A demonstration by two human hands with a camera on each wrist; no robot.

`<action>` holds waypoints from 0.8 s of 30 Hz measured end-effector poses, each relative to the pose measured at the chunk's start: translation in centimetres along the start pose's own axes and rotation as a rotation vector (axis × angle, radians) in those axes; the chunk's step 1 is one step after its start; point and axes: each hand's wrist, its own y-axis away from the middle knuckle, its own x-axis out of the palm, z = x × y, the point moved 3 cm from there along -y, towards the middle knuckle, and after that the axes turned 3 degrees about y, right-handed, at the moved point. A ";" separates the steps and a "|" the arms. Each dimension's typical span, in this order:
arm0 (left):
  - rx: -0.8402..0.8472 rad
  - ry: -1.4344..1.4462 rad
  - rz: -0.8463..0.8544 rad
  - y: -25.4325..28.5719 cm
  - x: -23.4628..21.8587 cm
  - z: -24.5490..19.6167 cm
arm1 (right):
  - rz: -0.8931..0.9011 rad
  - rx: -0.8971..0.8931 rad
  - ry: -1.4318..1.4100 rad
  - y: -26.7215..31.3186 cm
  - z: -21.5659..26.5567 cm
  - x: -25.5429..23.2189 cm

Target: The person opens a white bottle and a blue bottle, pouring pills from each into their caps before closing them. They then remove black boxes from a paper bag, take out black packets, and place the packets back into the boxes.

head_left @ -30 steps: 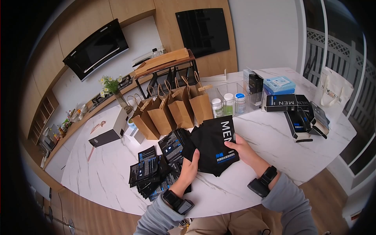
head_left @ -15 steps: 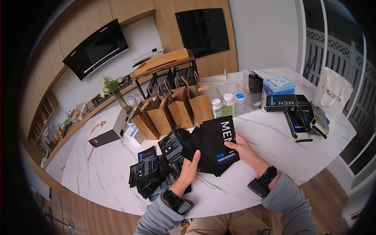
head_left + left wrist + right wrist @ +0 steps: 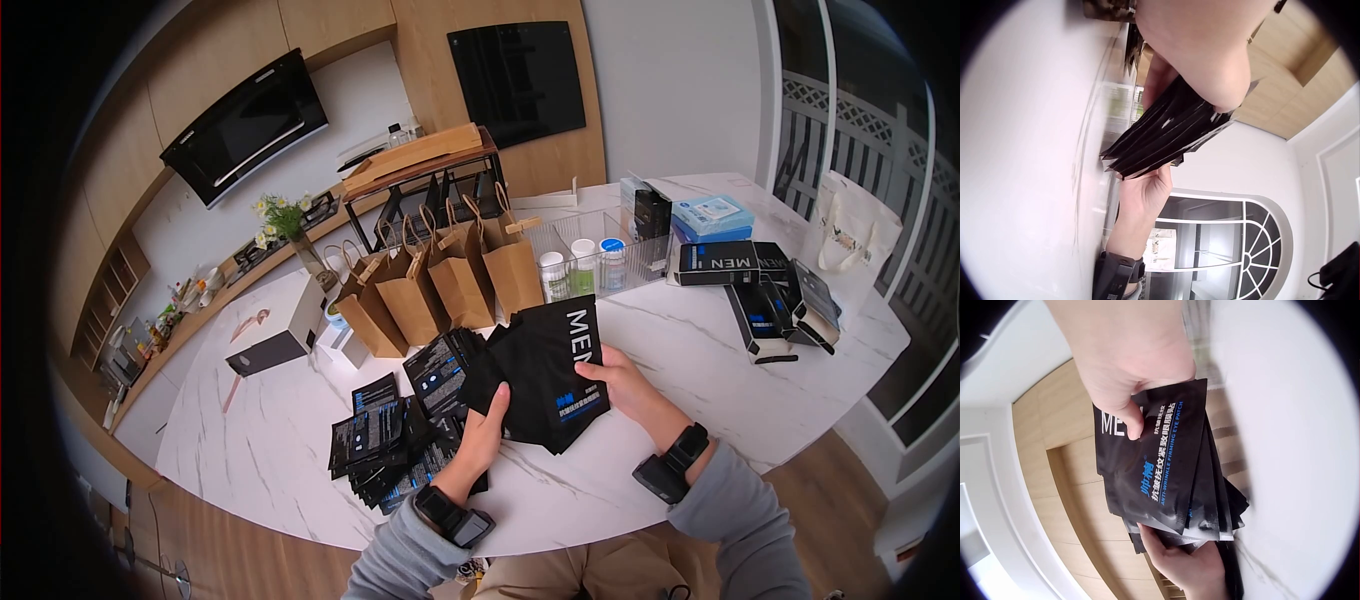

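Observation:
A fanned stack of black eye patch sachets [image 3: 545, 385] is held between both hands above the table, printed MEN in white with blue lettering below. My left hand [image 3: 485, 432] grips the stack's left side, thumb on top. On its right edge my right hand [image 3: 632, 388] pinches it, the thumb [image 3: 1134, 422] lying across the print of the front sachet. Seen edge-on in the left wrist view, the sachets [image 3: 1169, 128] form several layers. More black sachets [image 3: 385, 440] lie in overlapping piles on the table, left of my left hand.
Brown paper bags [image 3: 460, 275] stand in a row beyond the sachets. Right of them, a clear divided organizer [image 3: 640, 262] holds bottles. Black MEN boxes [image 3: 718, 263], some opened, lie at the right near a white bag [image 3: 855, 225]. A white-and-grey box [image 3: 275, 335] sits at the left.
The held sachets have shifted and turned slightly, their lower corner spreading a little more. Both hands keep nearly the same places; the piles on the table are unchanged.

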 end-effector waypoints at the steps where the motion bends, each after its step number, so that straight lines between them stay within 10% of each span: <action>1: 0.006 0.008 -0.002 0.0 0.0 0.0 | -0.008 0.001 0.010 0.0 0.1 0.0; 24: 0.106 -0.141 -0.088 -0.2 0.1 -0.5 | -0.086 -0.097 0.121 0.1 0.2 0.3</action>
